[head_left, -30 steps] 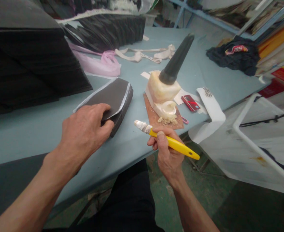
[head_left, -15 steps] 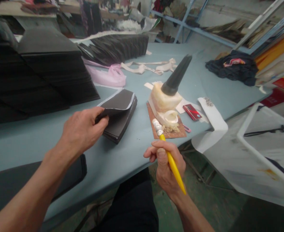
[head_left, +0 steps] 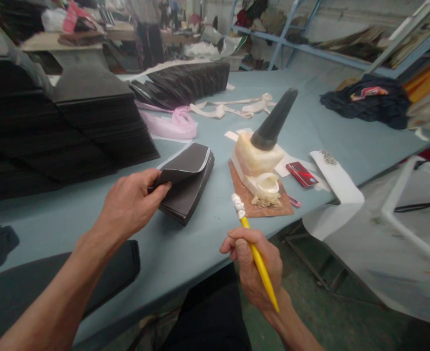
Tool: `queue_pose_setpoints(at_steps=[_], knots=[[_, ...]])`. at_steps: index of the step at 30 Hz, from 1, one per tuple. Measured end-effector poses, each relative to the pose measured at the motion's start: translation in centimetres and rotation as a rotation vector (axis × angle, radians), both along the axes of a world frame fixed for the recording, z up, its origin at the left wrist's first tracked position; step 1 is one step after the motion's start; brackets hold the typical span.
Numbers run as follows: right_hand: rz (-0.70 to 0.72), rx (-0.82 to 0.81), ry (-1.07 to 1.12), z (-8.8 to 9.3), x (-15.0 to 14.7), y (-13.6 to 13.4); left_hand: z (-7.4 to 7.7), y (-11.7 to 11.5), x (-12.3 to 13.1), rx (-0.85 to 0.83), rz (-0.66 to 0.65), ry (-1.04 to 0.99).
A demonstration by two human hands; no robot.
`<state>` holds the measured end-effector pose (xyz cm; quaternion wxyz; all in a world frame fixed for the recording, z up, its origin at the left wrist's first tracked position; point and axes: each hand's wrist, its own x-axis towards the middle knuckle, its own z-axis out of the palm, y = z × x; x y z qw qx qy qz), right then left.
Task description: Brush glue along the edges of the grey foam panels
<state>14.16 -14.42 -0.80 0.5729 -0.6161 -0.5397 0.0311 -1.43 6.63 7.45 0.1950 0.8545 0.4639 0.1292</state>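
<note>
The left hand [head_left: 129, 202] sits just left of a stack of dark sheets [head_left: 187, 190] on the desk [head_left: 207, 256], its fingers curled around the raised edge of the top sheet. The stack's long axis slants from upper right to lower left. The right hand [head_left: 253, 265], farther from the stack, clenches a yellow-handled spatula [head_left: 268, 286], its white-caked tip pointing up. Right of the stack, a cream block [head_left: 257, 158] stands on a brown board [head_left: 273, 207], near that tip.
</note>
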Motion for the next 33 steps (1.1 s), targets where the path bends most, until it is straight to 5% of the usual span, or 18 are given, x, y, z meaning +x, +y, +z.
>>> queue_pose_setpoints(at_steps=[5, 14, 24, 28, 33], knots=[[0.030, 0.018, -0.024, -0.3, -0.3, 0.1, -0.5, -0.3, 0.0, 0.070, 0.014, 0.077], [0.049, 0.023, -0.064, 0.1, -0.9, 0.1, -2.8, 0.4, -0.3, 0.265, -0.222, -0.009], [0.026, 0.039, -0.101, 0.6, -1.2, -0.6, -0.5, 0.9, -3.0, 0.472, -0.098, -0.384], [0.044, 0.018, -0.160, 0.9, -1.5, -0.9, 0.0, -0.1, -6.0, 0.421, -0.047, -0.483], [0.031, 0.042, -0.172, 1.1, -2.6, -0.9, 1.5, -2.3, -10.0, 0.057, 0.081, -0.689]])
